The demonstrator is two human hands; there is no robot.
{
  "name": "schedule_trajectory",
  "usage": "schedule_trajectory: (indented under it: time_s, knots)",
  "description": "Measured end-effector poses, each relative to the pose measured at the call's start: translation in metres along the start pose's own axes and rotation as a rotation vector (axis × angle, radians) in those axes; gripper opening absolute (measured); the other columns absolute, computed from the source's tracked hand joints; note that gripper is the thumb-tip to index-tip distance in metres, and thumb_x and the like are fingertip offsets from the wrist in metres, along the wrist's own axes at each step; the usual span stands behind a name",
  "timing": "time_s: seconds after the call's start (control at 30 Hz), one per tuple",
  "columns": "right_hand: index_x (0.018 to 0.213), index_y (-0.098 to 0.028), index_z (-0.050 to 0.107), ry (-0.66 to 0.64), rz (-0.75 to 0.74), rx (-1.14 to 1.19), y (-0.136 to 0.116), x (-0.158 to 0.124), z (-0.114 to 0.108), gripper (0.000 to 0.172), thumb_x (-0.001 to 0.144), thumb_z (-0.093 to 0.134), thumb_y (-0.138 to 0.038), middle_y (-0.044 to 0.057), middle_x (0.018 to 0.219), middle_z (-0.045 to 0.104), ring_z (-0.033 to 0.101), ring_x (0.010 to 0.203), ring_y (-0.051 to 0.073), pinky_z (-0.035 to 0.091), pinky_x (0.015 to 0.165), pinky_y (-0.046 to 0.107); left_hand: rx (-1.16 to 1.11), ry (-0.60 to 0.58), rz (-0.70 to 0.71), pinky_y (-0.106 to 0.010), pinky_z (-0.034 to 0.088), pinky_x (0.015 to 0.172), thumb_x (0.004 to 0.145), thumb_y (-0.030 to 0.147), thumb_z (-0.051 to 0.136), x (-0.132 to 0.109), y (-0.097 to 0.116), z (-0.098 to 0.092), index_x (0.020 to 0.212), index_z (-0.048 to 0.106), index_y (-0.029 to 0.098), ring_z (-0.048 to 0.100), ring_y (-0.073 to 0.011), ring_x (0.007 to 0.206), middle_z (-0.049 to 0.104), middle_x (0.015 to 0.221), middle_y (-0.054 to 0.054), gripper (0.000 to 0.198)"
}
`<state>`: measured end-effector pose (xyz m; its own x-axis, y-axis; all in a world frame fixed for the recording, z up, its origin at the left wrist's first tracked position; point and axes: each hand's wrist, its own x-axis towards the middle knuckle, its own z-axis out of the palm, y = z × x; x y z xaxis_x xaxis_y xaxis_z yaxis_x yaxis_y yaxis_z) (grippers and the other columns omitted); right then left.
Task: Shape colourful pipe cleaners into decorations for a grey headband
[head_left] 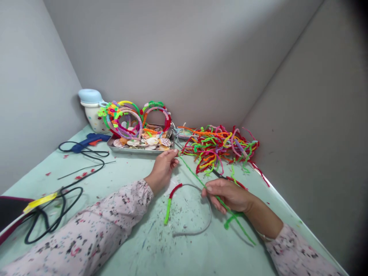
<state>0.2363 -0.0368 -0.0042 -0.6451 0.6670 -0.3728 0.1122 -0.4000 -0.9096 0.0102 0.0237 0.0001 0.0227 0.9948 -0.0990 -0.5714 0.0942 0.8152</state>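
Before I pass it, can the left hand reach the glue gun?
Probably yes: only black cord lies between the left hand and glue gun, though that hand pinches a green pipe cleaner.

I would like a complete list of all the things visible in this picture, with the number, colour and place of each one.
glue gun: one, blue, back left
cord: one tangle, black, left side
jar: one, white with pale blue lid, back left corner
headbands: several, multicoloured, leaning together at back
tray: one, metal, at back
seashells: many, cream and brown, in tray
pipe-cleaner pile: one, mixed colours, back right
grey headband: one, partly wrapped red and green, front centre
green pipe cleaner: one, green, between hands
scissors: one pair, black and red, at right hand
sleeves: two, pale pink patterned, on forearms
left hand: one, at pipe cleaner's far end
right hand: one, pinching pipe cleaner
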Motion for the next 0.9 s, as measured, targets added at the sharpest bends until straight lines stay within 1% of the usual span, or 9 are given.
schedule_trajectory:
  time_s: [0.1, 0.17, 0.27, 0.37, 0.63, 0.8, 0.9]
  knots:
    - [0.086, -0.009, 0.064, 0.014, 0.006, 0.008, -0.0004, 0.0002, 0.0003, 0.038, 0.078, 0.062, -0.046, -0.001, 0.046, 0.06, 0.048, 0.031, 0.008, 0.039, 0.033, 0.018, -0.022, -0.002, 0.006, -0.013, 0.038, 0.044, 0.072, 0.023, 0.071, 0.0, 0.0003, -0.0006, 0.08, 0.061, 0.012, 0.05, -0.0021, 0.049, 0.056, 0.07, 0.002, 0.017]
    - [0.085, -0.009, 0.064, 0.016, 0.012, 0.009, -0.0006, 0.0001, 0.0005, 0.037, 0.078, 0.062, -0.045, 0.0, 0.045, 0.06, 0.048, 0.03, 0.008, 0.037, 0.031, 0.017, -0.039, -0.002, 0.003, -0.013, 0.038, 0.044, 0.075, 0.024, 0.068, 0.0001, 0.0009, -0.001, 0.08, 0.061, 0.012, 0.05, -0.0023, 0.049, 0.058, 0.072, 0.001, 0.015]
    - [0.085, -0.009, 0.064, 0.003, 0.017, 0.01, -0.0008, -0.0003, 0.0005, 0.036, 0.079, 0.061, -0.045, 0.0, 0.046, 0.061, 0.048, 0.03, 0.008, 0.032, 0.029, 0.016, -0.025, 0.014, -0.013, -0.013, 0.038, 0.043, 0.077, 0.023, 0.064, -0.0004, 0.0022, -0.001, 0.078, 0.061, 0.011, 0.05, -0.0032, 0.048, 0.057, 0.067, 0.001, 0.012]
    - [0.085, -0.01, 0.063, -0.004, 0.023, 0.012, -0.001, -0.0009, 0.0006, 0.035, 0.08, 0.061, -0.044, 0.0, 0.046, 0.061, 0.049, 0.03, 0.009, 0.032, 0.029, 0.016, -0.017, 0.033, -0.023, -0.014, 0.038, 0.044, 0.079, 0.02, 0.06, -0.0014, 0.0036, -0.0004, 0.078, 0.061, 0.01, 0.05, -0.0043, 0.048, 0.056, 0.062, 0.001, 0.011]
    - [0.084, -0.01, 0.062, -0.016, 0.022, -0.011, -0.0027, -0.0026, 0.002, 0.033, 0.081, 0.059, -0.042, 0.0, 0.047, 0.061, 0.048, 0.03, 0.009, 0.031, 0.03, 0.017, -0.044, 0.067, -0.042, -0.014, 0.038, 0.042, 0.077, 0.011, 0.054, -0.0014, 0.0057, 0.002, 0.074, 0.061, 0.009, 0.05, -0.0037, 0.047, 0.06, 0.067, -0.002, 0.008]
    - [0.084, -0.009, 0.062, -0.029, 0.017, 0.003, -0.0012, -0.0024, 0.0, 0.033, 0.081, 0.059, -0.042, 0.0, 0.047, 0.062, 0.049, 0.03, 0.009, 0.031, 0.03, 0.017, -0.054, 0.079, -0.052, -0.012, 0.039, 0.044, 0.077, 0.01, 0.054, -0.0008, 0.0058, 0.001, 0.075, 0.062, 0.009, 0.05, -0.0031, 0.048, 0.06, 0.068, -0.003, 0.009]
    - [0.084, -0.01, 0.063, -0.03, 0.006, 0.013, 0.0003, -0.0018, -0.0008, 0.033, 0.081, 0.06, -0.043, 0.0, 0.047, 0.062, 0.049, 0.03, 0.009, 0.031, 0.029, 0.017, -0.049, 0.075, -0.048, -0.012, 0.038, 0.043, 0.079, 0.012, 0.055, -0.0003, 0.0058, 0.0002, 0.076, 0.063, 0.009, 0.049, -0.0032, 0.047, 0.06, 0.068, -0.002, 0.009]
